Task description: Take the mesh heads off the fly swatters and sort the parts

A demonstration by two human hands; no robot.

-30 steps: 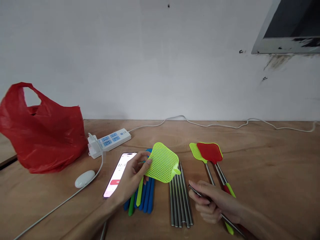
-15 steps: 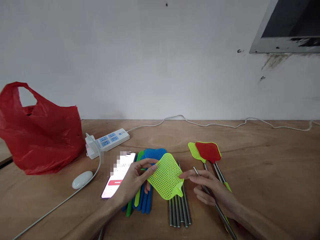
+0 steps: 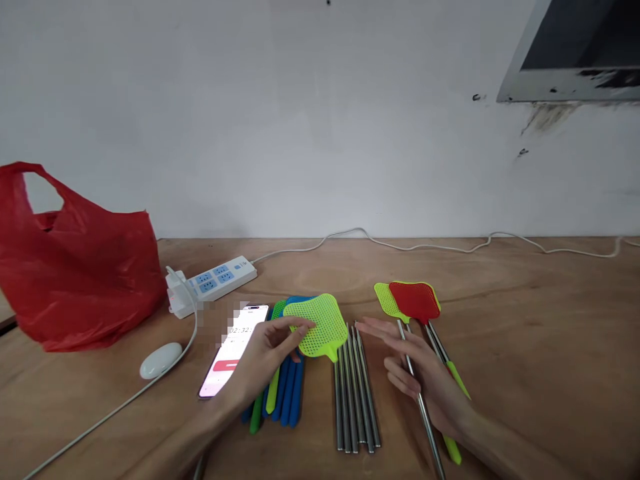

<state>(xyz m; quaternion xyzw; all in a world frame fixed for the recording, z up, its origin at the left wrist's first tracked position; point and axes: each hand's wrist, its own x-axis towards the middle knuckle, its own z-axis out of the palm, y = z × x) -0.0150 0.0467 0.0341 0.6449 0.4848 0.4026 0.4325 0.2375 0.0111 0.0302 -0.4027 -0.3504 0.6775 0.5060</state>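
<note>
My left hand [image 3: 267, 360] pinches a yellow-green mesh swatter head [image 3: 317, 325] by its left edge, holding it over a pile of blue and green swatter heads [image 3: 283, 397]. My right hand [image 3: 425, 377] holds a thin metal rod [image 3: 423, 407] in its palm, fingers loosely extended toward the mesh head. Between the hands lies a row of several metal rods [image 3: 355, 393]. Two assembled swatters, one red [image 3: 415, 300] and one yellow-green [image 3: 387, 300], lie to the right.
A phone [image 3: 233, 357] with a lit screen lies left of the pile. Behind it are a white power strip [image 3: 213, 280], a white mouse-like device [image 3: 160, 360] and a red plastic bag [image 3: 75, 267]. A white cable [image 3: 425, 248] runs along the wall.
My left hand turned the yellow-green mesh head and lowered it flatter. My right hand moved left and up with the rod, its fingers opening out toward the head.
</note>
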